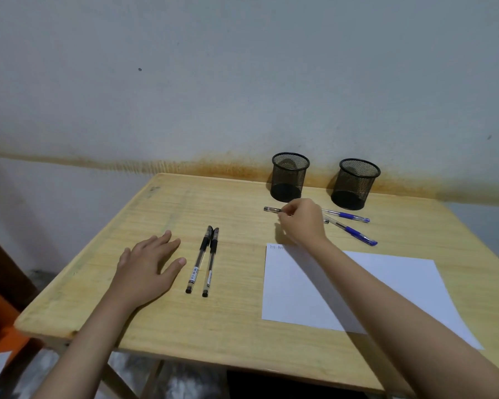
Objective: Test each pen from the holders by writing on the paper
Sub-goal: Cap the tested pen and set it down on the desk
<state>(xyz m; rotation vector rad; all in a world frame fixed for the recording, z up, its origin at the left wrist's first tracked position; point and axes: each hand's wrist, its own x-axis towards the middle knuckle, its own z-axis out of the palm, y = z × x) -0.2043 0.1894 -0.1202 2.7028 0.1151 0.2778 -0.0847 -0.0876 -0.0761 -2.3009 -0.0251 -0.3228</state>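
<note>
Head view. Wooden table (162, 312) set against a pale wall (213, 82) marked with a rusty stain along table height. Two black mesh holders at the far edge, standing upright and apart: left holder (289, 177), right holder (356, 184), no pens visible inside either. White sheet of paper (294, 289) lying flat at the near right, faint writing at its top left corner. Right hand (301, 223) reaching over the paper's far edge, fingers pinched closed on a clear-barrelled pen (272, 209) just in front of the left holder; whether that pen is lifted or touching the table cannot be told. Two blue pens (352, 226) lying on the table just right of that hand, between the holders and the paper. Left hand (147, 266) resting palm down on the table, fingers spread, gripping nothing. Two black pens (203, 260) lying side by side just right of the left hand, touching near their far ends.
</note>
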